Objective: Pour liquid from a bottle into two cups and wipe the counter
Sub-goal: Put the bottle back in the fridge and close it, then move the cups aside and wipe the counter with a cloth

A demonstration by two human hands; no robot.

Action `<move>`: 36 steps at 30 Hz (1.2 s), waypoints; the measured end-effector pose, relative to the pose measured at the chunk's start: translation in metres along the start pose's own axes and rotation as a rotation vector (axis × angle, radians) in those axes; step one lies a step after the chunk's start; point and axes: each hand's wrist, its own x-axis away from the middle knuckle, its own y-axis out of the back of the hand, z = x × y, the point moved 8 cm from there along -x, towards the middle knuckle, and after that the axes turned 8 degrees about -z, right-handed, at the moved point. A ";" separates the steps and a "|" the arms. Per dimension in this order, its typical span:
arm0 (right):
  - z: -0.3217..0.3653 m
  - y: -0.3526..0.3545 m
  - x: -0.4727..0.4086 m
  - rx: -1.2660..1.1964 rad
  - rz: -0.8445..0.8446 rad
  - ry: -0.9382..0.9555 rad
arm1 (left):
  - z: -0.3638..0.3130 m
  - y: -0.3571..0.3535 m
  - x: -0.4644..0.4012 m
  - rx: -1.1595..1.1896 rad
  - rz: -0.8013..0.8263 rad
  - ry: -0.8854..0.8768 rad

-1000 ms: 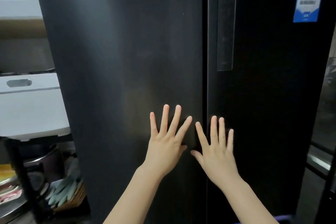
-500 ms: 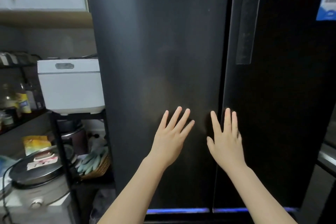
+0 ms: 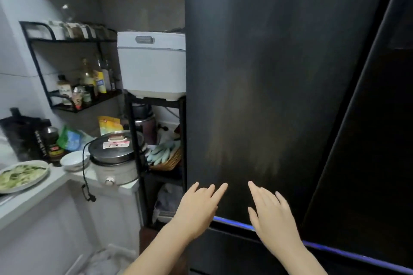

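A tall black fridge (image 3: 279, 73) fills the right half of the head view, its doors closed. My left hand (image 3: 199, 205) and my right hand (image 3: 271, 210) are held out low in front of the left door, fingers spread, holding nothing. A white counter (image 3: 40, 190) runs along the left. Several bottles (image 3: 93, 78) stand on a black wall shelf above it. I see no cups and no wiping cloth.
On the counter are a plate of green food (image 3: 21, 176), a white bowl (image 3: 72, 159), a lidded electric pot (image 3: 116, 158) and a dark jug (image 3: 24, 136). A black rack beside the fridge carries a white rice cooker (image 3: 152, 65) and a basket of gloves (image 3: 165, 156).
The view has swung left and down, bringing the counter and shelf into sight. Both hands have come off the fridge doors and dropped lower, still spread.
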 end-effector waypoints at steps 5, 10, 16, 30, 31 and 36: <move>0.033 -0.047 0.014 -0.120 0.141 0.120 | 0.022 -0.036 0.058 0.026 0.096 0.170; 0.071 -0.094 0.034 -0.258 0.362 0.299 | 0.032 -0.060 0.113 0.023 0.212 0.365; 0.104 -0.133 0.062 -0.324 0.514 0.492 | 0.031 -0.084 0.190 0.071 0.367 0.698; 0.194 -0.150 0.179 -0.433 0.743 1.061 | -0.056 -0.081 0.368 0.203 0.605 1.462; 0.202 -0.146 0.189 -0.435 0.757 1.108 | -0.063 -0.077 0.380 0.204 0.607 1.500; 0.254 -0.123 0.229 -0.451 0.749 1.311 | -0.090 -0.043 0.449 0.188 0.542 1.742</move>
